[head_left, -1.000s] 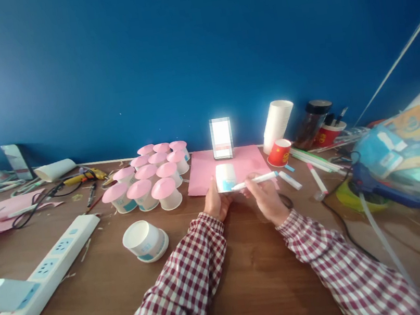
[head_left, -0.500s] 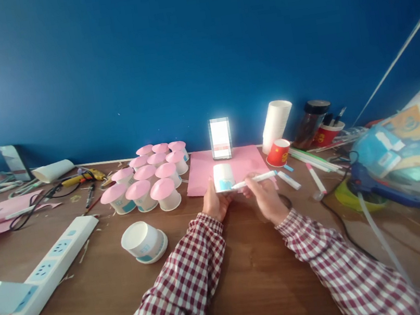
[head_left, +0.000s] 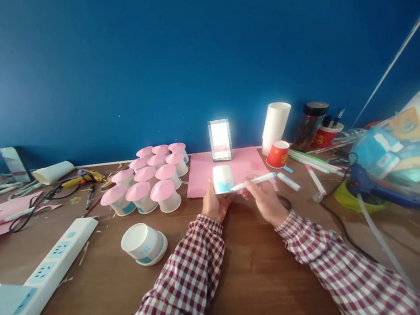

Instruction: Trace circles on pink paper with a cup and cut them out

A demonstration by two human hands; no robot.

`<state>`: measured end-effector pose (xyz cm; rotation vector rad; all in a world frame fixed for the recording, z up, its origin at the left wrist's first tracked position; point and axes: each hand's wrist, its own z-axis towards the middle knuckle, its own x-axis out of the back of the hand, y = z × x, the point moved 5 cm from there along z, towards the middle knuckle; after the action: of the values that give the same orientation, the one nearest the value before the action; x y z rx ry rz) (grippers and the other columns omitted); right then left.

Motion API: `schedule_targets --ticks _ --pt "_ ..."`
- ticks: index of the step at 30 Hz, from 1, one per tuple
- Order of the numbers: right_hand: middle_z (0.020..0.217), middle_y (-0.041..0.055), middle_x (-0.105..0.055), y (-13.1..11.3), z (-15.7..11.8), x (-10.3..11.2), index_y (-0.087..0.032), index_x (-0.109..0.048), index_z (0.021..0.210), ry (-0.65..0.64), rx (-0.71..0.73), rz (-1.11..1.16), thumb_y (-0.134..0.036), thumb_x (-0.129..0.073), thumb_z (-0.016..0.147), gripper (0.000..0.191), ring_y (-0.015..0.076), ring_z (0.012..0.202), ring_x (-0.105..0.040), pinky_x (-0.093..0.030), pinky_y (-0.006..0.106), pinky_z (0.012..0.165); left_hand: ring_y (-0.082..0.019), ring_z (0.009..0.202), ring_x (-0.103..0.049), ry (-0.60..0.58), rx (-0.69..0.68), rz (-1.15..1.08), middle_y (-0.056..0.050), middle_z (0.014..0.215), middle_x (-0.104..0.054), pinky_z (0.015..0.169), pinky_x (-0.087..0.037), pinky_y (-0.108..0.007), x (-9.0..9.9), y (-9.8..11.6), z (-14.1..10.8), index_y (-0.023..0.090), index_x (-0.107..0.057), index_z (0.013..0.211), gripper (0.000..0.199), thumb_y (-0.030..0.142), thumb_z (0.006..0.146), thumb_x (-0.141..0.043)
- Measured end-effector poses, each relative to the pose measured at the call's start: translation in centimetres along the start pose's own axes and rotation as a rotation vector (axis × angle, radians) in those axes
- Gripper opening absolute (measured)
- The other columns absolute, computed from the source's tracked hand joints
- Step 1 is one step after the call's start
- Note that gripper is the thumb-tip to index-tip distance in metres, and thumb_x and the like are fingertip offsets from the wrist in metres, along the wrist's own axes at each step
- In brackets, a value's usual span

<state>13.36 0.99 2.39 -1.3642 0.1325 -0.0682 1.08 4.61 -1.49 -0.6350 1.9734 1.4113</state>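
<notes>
My left hand (head_left: 215,203) holds an upside-down white paper cup (head_left: 222,176) with a blue patch low on its side. Wrapped by the fingers of my right hand (head_left: 266,197) is a white marker (head_left: 257,180) with a blue end; its tip is at the cup's lower right edge. Behind the cup lies a sheet of pink paper (head_left: 199,172), and a bright phone (head_left: 220,140) stands upright at the sheet's back. A capless blue cup patch shows beside the tip, too small to read in detail.
Several cups with pink cone tops (head_left: 165,189) stand left, near a white cup on a lid (head_left: 144,243). A power strip (head_left: 55,259) lies front left. Right are a red cup (head_left: 278,154), a leaning cup stack (head_left: 276,125), a dark jar (head_left: 311,124) and a blue glue gun (head_left: 380,187).
The blue patch on the cup looks fuller and more even along its lower edge. The marker tip has shifted slightly left, and both hands stay nearly in place.
</notes>
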Motion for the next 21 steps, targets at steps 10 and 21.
schedule_targets --ticks 10,21 --pt "0.062 0.0013 -0.063 0.07 -0.07 -0.08 -0.016 -0.06 0.074 0.017 0.001 0.032 -0.042 -0.058 0.08 0.026 0.0119 0.058 -0.058 -0.046 0.022 0.052 -0.02 0.073 -0.064 -0.008 -0.011 -0.009 -0.013 0.085 -0.066 0.071 -0.054 -0.035 0.01 0.01 -0.03 0.008 -0.059 0.098 0.045 0.047 0.091 -0.037" --pt "0.063 0.0006 -0.062 -0.81 -0.37 0.18 -0.018 -0.058 0.079 0.083 0.061 0.029 -0.039 -0.058 0.08 0.022 0.0128 0.059 -0.058 -0.046 0.023 0.052 -0.022 0.08 -0.064 -0.041 0.0 0.043 -0.017 0.094 -0.066 0.075 -0.052 -0.037 -0.55 0.05 -0.32 0.007 -0.058 0.107 0.056 0.053 0.09 -0.033"
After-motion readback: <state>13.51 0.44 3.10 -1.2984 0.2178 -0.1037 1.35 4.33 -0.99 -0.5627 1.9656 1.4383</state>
